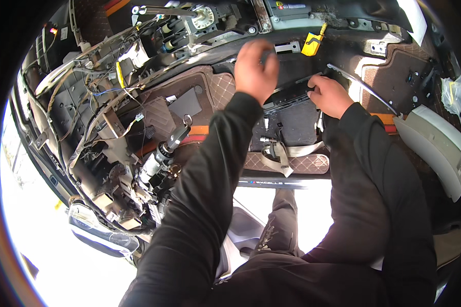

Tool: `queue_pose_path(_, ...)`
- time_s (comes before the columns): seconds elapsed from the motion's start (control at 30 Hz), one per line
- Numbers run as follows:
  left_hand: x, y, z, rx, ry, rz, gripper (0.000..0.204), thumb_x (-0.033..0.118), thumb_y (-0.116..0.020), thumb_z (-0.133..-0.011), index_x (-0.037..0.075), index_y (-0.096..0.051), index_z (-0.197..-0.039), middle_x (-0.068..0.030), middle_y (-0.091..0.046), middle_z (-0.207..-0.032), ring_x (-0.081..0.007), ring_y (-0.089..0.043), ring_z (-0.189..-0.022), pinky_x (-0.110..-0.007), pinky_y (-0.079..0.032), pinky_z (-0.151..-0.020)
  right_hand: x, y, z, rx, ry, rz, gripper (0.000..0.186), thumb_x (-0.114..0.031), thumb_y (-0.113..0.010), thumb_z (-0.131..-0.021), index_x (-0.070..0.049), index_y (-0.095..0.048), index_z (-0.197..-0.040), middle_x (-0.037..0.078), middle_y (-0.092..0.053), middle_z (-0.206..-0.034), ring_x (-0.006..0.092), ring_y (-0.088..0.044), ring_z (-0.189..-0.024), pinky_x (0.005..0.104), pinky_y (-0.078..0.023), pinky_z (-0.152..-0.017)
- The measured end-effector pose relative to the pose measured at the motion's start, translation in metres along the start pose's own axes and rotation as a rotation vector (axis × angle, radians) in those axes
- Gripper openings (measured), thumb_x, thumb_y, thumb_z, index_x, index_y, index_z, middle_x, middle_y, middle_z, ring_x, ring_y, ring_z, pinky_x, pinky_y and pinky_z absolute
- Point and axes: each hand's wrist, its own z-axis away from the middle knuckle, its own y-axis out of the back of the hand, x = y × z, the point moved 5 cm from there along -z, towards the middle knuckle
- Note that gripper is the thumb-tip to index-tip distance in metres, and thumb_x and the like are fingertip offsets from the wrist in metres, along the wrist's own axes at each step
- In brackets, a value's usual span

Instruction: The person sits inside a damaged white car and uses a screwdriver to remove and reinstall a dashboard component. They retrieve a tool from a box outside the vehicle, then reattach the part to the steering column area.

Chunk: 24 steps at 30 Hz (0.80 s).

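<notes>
My left hand [256, 71] is raised over the black centre tunnel [288, 64] of a stripped car interior. Its fingers are curled and blurred, so their grip cannot be told. To its right, my right hand [331, 96] has bent fingers, with a gap between thumb and forefinger. Those fingertips are close to the end of a long black strip [287, 102]; whether they touch it is unclear. Nearer to me lies a dark grey panel [298, 125], with a beige strap [305, 150] along its near edge. A yellow tag [311, 44] hangs beyond my hands.
Exposed wiring [79, 110] and metal framework fill the left, beside the steering column [156, 161]. A gear-shift mechanism [202, 19] stands at the far side. Brown quilted mats [392, 77] cover the floor. A grey trim piece [433, 148] leans at right, near a clear plastic bag [453, 94].
</notes>
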Motion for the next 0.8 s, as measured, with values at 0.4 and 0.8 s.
queue_pose_path(0.4, -0.161, 0.031, 0.349, 0.254, 1.551, -0.568, 0.056, 0.025, -0.074, -0.088, -0.001, -0.066, -0.137, -0.028, -0.066, -0.135, -0.0466, -0.061, -0.137, -0.054, -0.051, -0.114, 0.001, -0.004, 0.018, 0.084, 0.048, -0.016, 0.031, -0.014, -0.077, -0.094, -0.001, -0.066, -0.119, 0.017, -0.067, -0.112, 0.0379, -0.069, -0.103, 0.0471, -0.056, -0.092)
queue_pose_path(0.8, -0.157, -0.021, 0.294, 0.018, 0.802, -0.021, 0.012, 0.007, -0.07, -0.096, 0.0, -0.066, -0.104, -0.011, -0.07, -0.097, -0.0261, -0.072, -0.088, -0.039, -0.057, -0.081, 0.018, -0.009, 0.018, 0.214, 0.197, -0.02, 0.032, -0.012, -0.077, -0.087, -0.003, -0.069, -0.117, 0.022, -0.068, -0.116, 0.045, -0.067, -0.114, 0.0533, -0.056, -0.099)
